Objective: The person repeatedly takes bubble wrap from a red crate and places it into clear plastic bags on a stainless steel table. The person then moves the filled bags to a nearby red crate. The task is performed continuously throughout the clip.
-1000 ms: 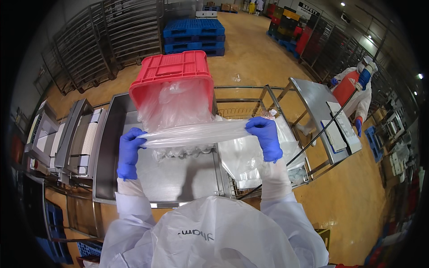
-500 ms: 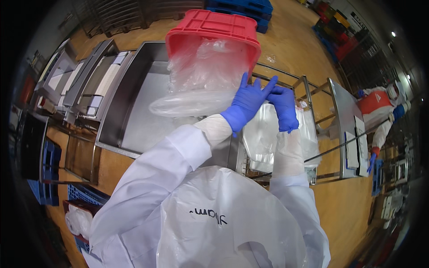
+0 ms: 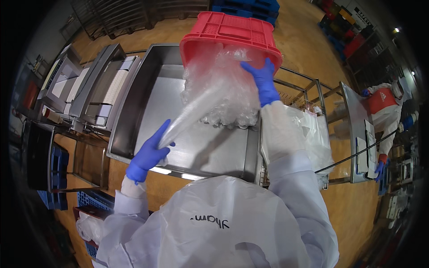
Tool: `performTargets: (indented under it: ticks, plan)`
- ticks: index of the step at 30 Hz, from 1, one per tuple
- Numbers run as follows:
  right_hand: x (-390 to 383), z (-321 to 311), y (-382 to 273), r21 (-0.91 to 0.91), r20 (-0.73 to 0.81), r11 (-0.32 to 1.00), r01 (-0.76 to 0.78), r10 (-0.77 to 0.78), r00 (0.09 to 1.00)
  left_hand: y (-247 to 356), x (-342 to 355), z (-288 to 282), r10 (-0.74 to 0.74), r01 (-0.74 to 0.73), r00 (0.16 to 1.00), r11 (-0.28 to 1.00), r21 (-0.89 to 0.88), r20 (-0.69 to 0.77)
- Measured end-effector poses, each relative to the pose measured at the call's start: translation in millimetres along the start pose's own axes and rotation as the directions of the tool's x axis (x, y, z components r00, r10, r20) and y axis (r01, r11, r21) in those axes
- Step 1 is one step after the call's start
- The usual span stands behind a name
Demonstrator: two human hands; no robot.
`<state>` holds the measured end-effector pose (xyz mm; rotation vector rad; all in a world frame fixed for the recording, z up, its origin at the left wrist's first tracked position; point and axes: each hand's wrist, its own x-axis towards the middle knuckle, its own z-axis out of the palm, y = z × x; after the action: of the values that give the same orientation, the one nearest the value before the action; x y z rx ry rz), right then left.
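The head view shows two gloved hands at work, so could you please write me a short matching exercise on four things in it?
Column one:
1. Left hand
2. Right hand
3. Crate
4. Metal tray

Column two:
A. Red, with a clear plastic pile at its open side
B. Fingers spread at the crate's mouth
C. Grey, beneath the plastic pile
D. Closed on a clear plastic strip

Pairs: 1-D, 2-B, 3-A, 4-C
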<state>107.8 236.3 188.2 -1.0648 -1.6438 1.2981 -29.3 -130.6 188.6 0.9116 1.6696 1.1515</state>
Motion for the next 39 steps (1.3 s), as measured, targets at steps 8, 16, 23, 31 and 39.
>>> performTargets:
  ticks: [8,16,23,31,39]
  plan:
    - [18,127,14,-0.359,-0.516,0.932,0.051,-0.243,0.821,-7,68,-32,0.041,-0.037,0.987,0.999,0.029,-0.155]
    - [37,55,95,-0.817,0.418,0.263,0.514,-0.344,0.841,7,266,23,0.179,-0.054,0.941,0.916,0.397,-0.286]
    - [-46,44,56,-0.839,0.432,0.298,0.455,-0.145,0.89,-28,366,51,0.137,0.108,0.956,0.657,0.746,-0.259]
    - [-173,-108,158,-0.822,-0.35,0.566,-0.056,-0.426,0.834,3,287,46,0.89,-0.263,0.454,0.091,0.96,0.04]
    - [-112,-227,184,-0.202,-0.789,0.659,-0.725,0.329,0.519,33,164,75,0.86,-0.378,0.225,0.51,0.773,-0.457]
